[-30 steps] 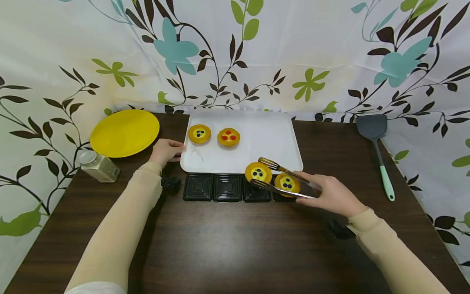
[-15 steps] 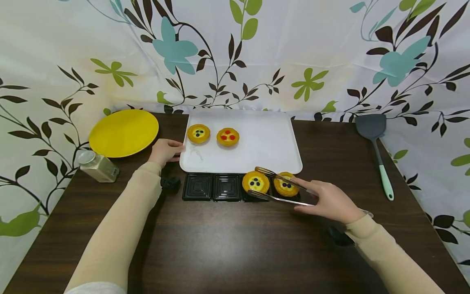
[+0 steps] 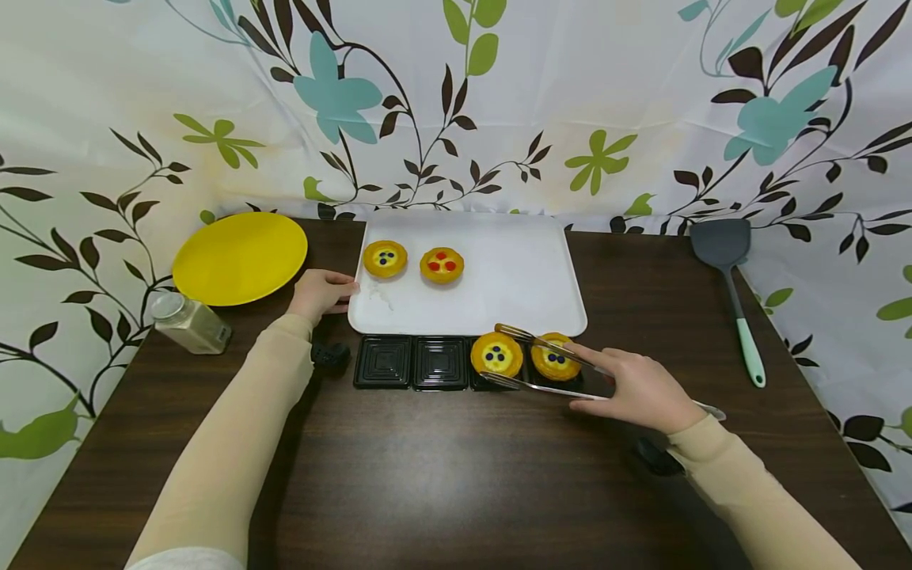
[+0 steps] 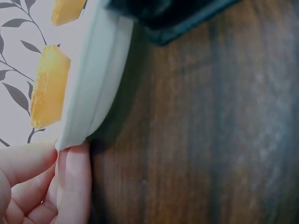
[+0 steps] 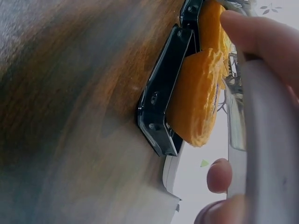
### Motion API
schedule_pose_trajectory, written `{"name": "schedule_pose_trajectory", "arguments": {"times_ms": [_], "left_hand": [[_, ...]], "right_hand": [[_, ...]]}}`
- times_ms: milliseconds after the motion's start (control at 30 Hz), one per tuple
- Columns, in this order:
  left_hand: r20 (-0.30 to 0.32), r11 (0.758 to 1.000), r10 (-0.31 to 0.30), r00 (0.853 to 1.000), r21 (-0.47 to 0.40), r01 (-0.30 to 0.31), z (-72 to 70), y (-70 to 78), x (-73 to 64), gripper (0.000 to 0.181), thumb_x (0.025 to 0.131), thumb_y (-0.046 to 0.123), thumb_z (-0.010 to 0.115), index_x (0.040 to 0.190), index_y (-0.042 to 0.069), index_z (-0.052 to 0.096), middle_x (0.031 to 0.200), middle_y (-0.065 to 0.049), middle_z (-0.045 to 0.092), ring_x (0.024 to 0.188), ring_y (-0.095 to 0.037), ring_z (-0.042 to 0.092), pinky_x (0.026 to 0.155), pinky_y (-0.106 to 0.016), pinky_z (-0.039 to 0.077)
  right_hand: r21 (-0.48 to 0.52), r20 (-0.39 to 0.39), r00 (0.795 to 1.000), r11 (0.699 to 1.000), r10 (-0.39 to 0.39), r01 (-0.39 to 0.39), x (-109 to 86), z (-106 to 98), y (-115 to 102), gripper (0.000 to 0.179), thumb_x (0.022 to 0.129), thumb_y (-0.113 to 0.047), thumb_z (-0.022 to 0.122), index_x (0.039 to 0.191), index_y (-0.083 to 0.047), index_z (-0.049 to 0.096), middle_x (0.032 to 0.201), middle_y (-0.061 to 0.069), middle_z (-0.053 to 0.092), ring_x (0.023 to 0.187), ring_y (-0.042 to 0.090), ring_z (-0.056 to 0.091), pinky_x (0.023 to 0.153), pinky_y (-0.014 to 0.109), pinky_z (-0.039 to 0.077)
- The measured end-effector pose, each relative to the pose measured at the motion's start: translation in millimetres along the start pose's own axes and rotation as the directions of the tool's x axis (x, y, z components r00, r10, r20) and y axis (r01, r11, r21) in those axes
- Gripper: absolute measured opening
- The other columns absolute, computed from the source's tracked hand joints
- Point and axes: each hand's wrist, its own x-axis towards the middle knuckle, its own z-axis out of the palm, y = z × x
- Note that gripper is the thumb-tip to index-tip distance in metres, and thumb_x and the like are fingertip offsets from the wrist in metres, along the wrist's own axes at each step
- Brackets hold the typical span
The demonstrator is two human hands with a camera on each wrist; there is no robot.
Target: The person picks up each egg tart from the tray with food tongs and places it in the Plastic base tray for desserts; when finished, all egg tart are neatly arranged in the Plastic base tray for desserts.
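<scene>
While tongs straddle blueberry tart in black mould row, half past five off white tray, check tart sits level, then spread tines evenly, sparing neighbour tart at three o'clock. Right hand grips tongs; left hand pinches tray edge near nine o'clock. Only left wrist view shows finger under rim; only right, neighbour tart topping mould wall.

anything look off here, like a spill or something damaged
One small thing: faint grey marks on the white tray, just below its blue-dotted tart and near the left hand. They break up the plain white surface; I can't tell whether they're smudges or scratches. Nothing else stands out.
</scene>
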Motion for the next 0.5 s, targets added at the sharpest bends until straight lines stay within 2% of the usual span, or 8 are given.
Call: {"name": "schedule_pose_trajectory", "arguments": {"times_ms": [67,300,500], "left_hand": [[-0.002,1.0,-0.002,1.0,0.0,0.002,0.6,0.5,-0.4,0.041,0.095,0.016,0.058,0.131,-0.003,0.053,0.13,-0.022,0.052,0.114,-0.032,0.056,0.083,-0.031,0.056],[0.002,1.0,-0.01,1.0,0.006,0.01,-0.7,0.0,1.1,0.041,0.095,0.016,0.058,0.132,-0.003,0.053,0.13,-0.022,0.052,0.115,-0.032,0.056,0.083,-0.032,0.055],[0.007,1.0,-0.008,1.0,0.007,0.008,-1.8,-0.5,1.8,0.042,0.096,0.017,0.057,0.133,-0.003,0.052,0.131,-0.022,0.052,0.115,-0.033,0.056,0.084,-0.032,0.055]], "right_hand": [[-0.005,-0.003,1.0,1.0,-0.001,0.001,-0.1,0.4,0.4,0.082,0.07,-0.056,0.077,0.139,-0.022,0.05,0.107,0.011,0.067,0.077,0.017,0.06,0.067,0.04,0.057],[-0.015,0.002,1.0,1.0,-0.004,0.004,0.8,-0.2,1.9,0.084,0.069,-0.06,0.075,0.139,-0.022,0.049,0.097,0.006,0.065,0.067,0.011,0.052,0.058,0.03,0.052],[-0.015,0.006,1.0,1.0,0.013,-0.012,-0.1,-2.1,2.9,0.084,0.069,-0.064,0.073,0.14,-0.026,0.047,0.101,0.007,0.064,0.07,0.014,0.054,0.06,0.034,0.053]]}}
